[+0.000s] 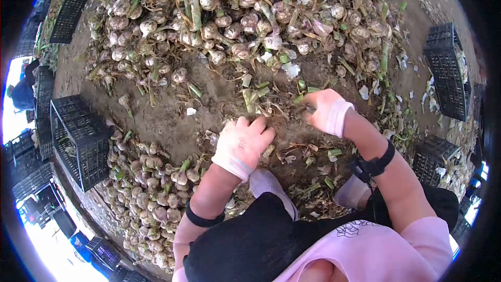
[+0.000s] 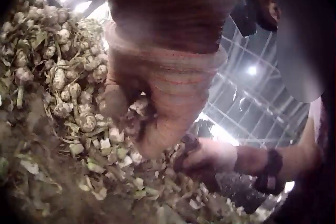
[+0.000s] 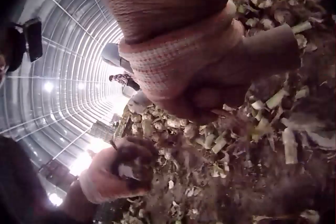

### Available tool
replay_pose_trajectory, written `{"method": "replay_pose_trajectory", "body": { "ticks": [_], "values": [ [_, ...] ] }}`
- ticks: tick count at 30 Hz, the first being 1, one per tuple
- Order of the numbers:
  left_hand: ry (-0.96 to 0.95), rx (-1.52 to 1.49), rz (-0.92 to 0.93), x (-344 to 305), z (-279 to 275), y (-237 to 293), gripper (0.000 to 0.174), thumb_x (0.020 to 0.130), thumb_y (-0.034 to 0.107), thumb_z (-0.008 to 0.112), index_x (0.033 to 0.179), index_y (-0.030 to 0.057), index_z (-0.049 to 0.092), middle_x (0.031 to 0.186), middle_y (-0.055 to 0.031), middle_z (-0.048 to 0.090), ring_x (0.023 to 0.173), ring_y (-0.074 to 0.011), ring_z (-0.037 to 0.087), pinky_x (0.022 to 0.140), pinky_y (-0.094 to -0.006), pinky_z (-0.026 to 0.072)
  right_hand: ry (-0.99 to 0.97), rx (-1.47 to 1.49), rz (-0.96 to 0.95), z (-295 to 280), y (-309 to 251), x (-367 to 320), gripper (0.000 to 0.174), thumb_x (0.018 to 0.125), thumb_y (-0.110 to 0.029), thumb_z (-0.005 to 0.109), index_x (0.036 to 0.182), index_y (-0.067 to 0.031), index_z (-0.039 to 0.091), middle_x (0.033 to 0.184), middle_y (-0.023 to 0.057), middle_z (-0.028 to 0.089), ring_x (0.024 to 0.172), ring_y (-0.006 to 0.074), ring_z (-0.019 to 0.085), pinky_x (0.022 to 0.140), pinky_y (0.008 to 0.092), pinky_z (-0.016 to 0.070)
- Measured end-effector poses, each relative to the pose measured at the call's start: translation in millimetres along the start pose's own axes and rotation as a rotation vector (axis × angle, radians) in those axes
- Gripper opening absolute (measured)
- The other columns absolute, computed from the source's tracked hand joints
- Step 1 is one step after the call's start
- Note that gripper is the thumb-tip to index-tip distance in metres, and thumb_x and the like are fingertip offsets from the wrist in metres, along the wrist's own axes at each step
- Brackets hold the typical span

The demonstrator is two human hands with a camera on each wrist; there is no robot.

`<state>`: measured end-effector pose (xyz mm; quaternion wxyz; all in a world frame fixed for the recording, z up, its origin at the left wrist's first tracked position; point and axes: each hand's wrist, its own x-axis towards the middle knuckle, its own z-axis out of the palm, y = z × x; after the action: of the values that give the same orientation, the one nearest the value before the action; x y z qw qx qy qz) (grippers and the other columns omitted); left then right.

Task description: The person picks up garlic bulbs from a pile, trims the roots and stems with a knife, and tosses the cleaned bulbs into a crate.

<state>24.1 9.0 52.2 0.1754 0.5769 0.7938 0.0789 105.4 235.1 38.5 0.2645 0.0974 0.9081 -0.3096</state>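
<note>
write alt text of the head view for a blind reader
A person's gloved left hand and right hand work over littered ground before a large garlic heap. A smaller pile lies lower left; black crates show on both sides.

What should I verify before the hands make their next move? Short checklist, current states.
1. Hands apart: ok; a gap shows between the left hand and right hand in the head view.
2. Left hand's hold on a bulb: cannot tell; its fingers curl in shadow.
3. Right hand's grip: ok; it holds what looks like a pale handle.
4. Blade position: cannot tell; no blade is clearly visible.
5. Ground ahead free of scraps: not ok; cut stalk pieces lie just beyond the left hand.
6. More bulbs available: ok; the large garlic pile ahead probably needs only a short forward reach.
</note>
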Motion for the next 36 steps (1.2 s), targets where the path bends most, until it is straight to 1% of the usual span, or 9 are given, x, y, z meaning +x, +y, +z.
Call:
{"method": "replay_pose_trajectory", "body": {
  "ticks": [9, 13, 16, 17, 20, 29, 31, 34, 36],
  "values": [
    [0.143, 0.108, 0.207, -8, -6, 9, 0.02, 0.069, 0.019, 0.056, 0.089, 0.0189, 0.059, 0.089, 0.0001, 0.055, 0.075, -0.0214, 0.055, 0.061, -0.0338, 0.0444, -0.296, -0.242, 0.124, 18, 15, 40, 0.03, 0.077, -0.022, 0.053, 0.094, -0.0006, 0.065, 0.1, 0.0209, 0.064, 0.098, 0.0335, 0.061, 0.089, 0.0396, 0.0471],
    [0.076, 0.266, -0.389, -76, -26, -38, 0.023, 0.071, 0.012, 0.061, 0.093, 0.0144, 0.061, 0.082, -0.0059, 0.061, 0.077, -0.0254, 0.062, 0.072, -0.0393, 0.0514, -0.175, -0.073, 0.263, 13, 58, -2, 0.041, 0.078, -0.029, 0.057, 0.105, 0.0013, 0.063, 0.1, 0.0215, 0.063, 0.095, 0.0342, 0.061, 0.085, 0.0385, 0.0482],
    [-0.408, 0.119, -1.595, -131, -85, -55, 0.041, 0.073, 0.021, 0.069, 0.112, 0.0111, 0.059, 0.113, -0.0114, 0.062, 0.104, -0.0267, 0.06, 0.092, -0.0364, 0.0452, -0.045, 0.15, 0.286, -7, 46, 10, 0.041, 0.077, -0.029, 0.06, 0.104, 0.0016, 0.062, 0.09, 0.0197, 0.066, 0.086, 0.0338, 0.064, 0.078, 0.0381, 0.0506],
    [-0.408, 0.128, -1.623, -137, -86, -55, 0.041, 0.073, 0.021, 0.069, 0.112, 0.0111, 0.059, 0.113, -0.0114, 0.062, 0.104, -0.0267, 0.06, 0.092, -0.0364, 0.0452, -0.059, 0.316, 0.329, -8, 36, 13, 0.039, 0.076, -0.029, 0.061, 0.102, 0.0013, 0.063, 0.084, 0.0188, 0.066, 0.081, 0.0334, 0.065, 0.075, 0.0379, 0.0516],
    [0.332, 0.03, -1.477, -113, -79, -63, 0.063, 0.072, 0.038, 0.07, 0.126, 0.0122, 0.052, 0.121, -0.0133, 0.058, 0.111, -0.0282, 0.056, 0.096, -0.0351, 0.0422, 0.042, 0.406, 0.049, 31, 41, 22, 0.034, 0.076, -0.026, 0.063, 0.097, -0.0001, 0.064, 0.079, 0.0169, 0.066, 0.076, 0.0327, 0.065, 0.072, 0.0377, 0.0525],
    [0.302, -0.388, -1.539, 45, 59, -205, 0.089, 0.064, 0.043, 0.077, 0.131, -0.0038, 0.041, 0.115, -0.0207, 0.06, 0.101, -0.0313, 0.06, 0.09, -0.0368, 0.0458, 0.011, 0.426, 0.282, 44, 29, -25, 0.037, 0.075, -0.028, 0.067, 0.101, -0.0014, 0.064, 0.09, 0.0187, 0.066, 0.086, 0.0318, 0.065, 0.079, 0.0359, 0.0503],
    [0.758, -0.783, -1.23, 40, 63, -197, 0.086, 0.063, 0.029, 0.081, 0.13, -0.004, 0.041, 0.111, -0.0156, 0.062, 0.096, -0.0239, 0.061, 0.086, -0.0328, 0.0477, 0.023, 0.402, 0.315, 31, 23, -26, 0.036, 0.076, -0.027, 0.065, 0.101, -0.0015, 0.064, 0.094, 0.0189, 0.066, 0.087, 0.0323, 0.064, 0.08, 0.0368, 0.0494],
    [0.671, -1.528, -0.862, 23, 63, -148, 0.072, 0.069, -0.001, 0.073, 0.132, 0.0005, 0.038, 0.111, -0.0113, 0.062, 0.096, -0.0166, 0.06, 0.085, -0.0293, 0.0489, 0.109, 0.182, 0.151, 24, 15, -14, 0.033, 0.077, -0.027, 0.063, 0.098, -0.0028, 0.065, 0.093, 0.0181, 0.066, 0.086, 0.0347, 0.063, 0.08, 0.0378, 0.0493],
    [0.543, -1.5, -0.817, 9, 66, -115, 0.067, 0.07, -0.007, 0.069, 0.13, 0.0026, 0.04, 0.109, -0.0091, 0.062, 0.096, -0.0165, 0.06, 0.083, -0.0315, 0.0501, 0.111, 0.114, 0.042, 21, 6, 1, 0.024, 0.077, -0.024, 0.06, 0.091, -0.0047, 0.064, 0.087, 0.0162, 0.065, 0.085, 0.0354, 0.061, 0.079, 0.0411, 0.049]
  ]
}}
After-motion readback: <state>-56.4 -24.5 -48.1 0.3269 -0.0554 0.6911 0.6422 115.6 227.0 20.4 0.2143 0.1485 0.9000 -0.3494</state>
